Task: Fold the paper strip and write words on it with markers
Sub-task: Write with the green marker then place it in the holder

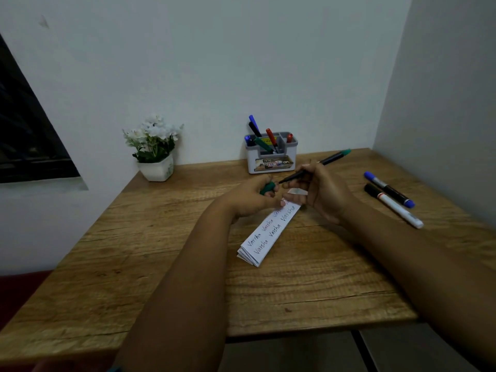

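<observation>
A small study or home-office corner: a wood-grain desk is pushed into the angle of two plain pale walls, with a dark window on the left. Against the back wall stand a white square pot of white artificial flowers and a grey-and-white plastic pen holder stocked with coloured markers. Two loose markers lie on the desk's right side

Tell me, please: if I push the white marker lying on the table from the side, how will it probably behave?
The white marker looks round and slim, so it would probably roll. It lies close beside the blue marker, which might stop it. It seems light and stiff.
</observation>
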